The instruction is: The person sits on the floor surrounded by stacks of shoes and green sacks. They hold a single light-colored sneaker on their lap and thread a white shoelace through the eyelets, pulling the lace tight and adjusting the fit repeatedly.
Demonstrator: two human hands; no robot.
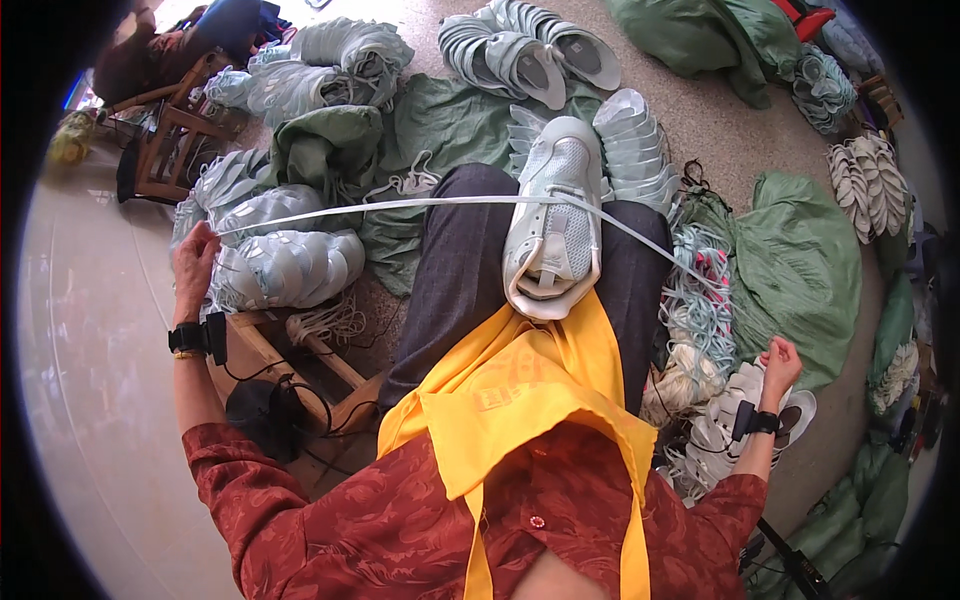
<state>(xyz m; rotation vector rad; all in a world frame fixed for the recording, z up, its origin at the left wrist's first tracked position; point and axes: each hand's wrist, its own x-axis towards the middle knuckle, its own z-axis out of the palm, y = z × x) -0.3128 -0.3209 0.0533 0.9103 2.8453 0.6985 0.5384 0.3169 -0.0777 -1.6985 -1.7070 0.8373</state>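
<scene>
A pale grey-white sneaker (556,225) rests on my thighs, its toe pointing away and its heel opening toward me. A flat white shoelace (400,203) runs through its eyelets and stretches out taut to both sides. At the far left, my left hand (196,262) is closed on one end of the lace. My right hand (782,365) is raised low on the right, fingers pinched, in line with the other end. The last stretch of lace before that hand is hard to make out.
Stacks of pale shoe uppers (290,268) lie on my left, with more uppers (520,55) ahead. Green sacks (795,270) and a heap of laces (695,300) lie on my right. Beside my left leg is a wooden stool (270,360). A yellow apron (520,390) covers my lap.
</scene>
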